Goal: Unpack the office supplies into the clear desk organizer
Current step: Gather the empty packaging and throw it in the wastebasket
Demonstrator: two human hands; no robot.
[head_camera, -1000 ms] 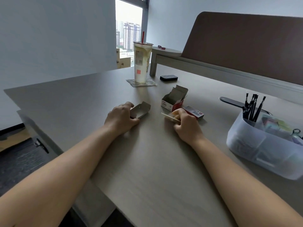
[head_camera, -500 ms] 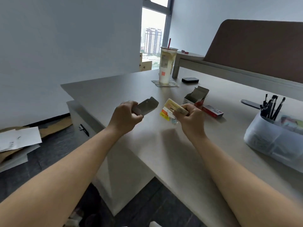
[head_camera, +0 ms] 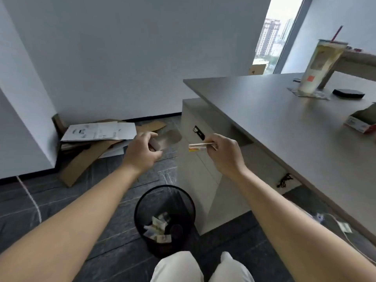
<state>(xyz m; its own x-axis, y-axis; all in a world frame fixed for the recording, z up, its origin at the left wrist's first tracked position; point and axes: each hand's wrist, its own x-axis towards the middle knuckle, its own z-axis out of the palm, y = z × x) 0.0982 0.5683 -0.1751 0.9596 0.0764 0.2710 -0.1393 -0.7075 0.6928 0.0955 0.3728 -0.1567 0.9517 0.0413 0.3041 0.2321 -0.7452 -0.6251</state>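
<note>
Now, fingers [head_camera: 211, 145] of right hand [head_camera: 224, 154] pinching a flat yellow packet [head_camera: 198, 146]. Left hand [head_camera: 142, 152] curled round a grey cardboard piece [head_camera: 165, 138]. Both held out past the bench's [head_camera: 284, 119] left edge, above a black mesh bin [head_camera: 164, 218] on the floor. Open small box [head_camera: 361, 121] near the bench's right side.

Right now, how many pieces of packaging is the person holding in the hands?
2. The left hand holds a grey box piece; the right hand pinches a flat colourful card. Both are above the floor near the wire bin.
</note>
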